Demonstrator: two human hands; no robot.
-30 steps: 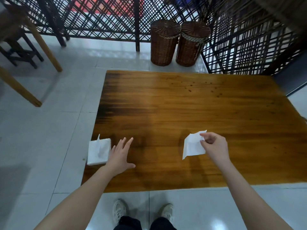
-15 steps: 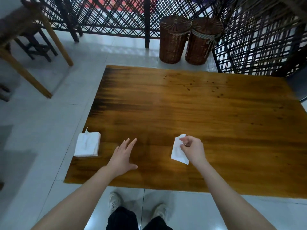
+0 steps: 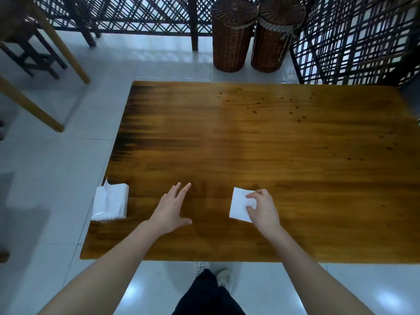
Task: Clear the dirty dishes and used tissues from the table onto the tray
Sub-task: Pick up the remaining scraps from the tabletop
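In the head view, the right hand (image 3: 261, 206) had its thumb and fingers curled onto the right edge of a white tissue (image 3: 238, 204), pinching it; the tissue sat on the near part of the wooden table (image 3: 250, 144), a little right of the person's middle; whether it lay quite flat or was partly lifted I could not tell. The left hand (image 3: 171, 209) was open, fingers straight and spread, holding nothing, low over the wood between the tissue and a tissue pack (image 3: 111, 202) that sat at the table's left edge. No tray and no dishes showed in this view.

The step looked to be picking up the tissue; a sheet this thin would likely flop, so gathering it into the palm rather than holding it by one edge would serve better; the free left hand could take the pack next if it counts as used.

The tissue was a rough rectangle; its long axis ran from near to far, the far end leaning slightly right; two wicker baskets (image 3: 234, 35) stood beyond the table.
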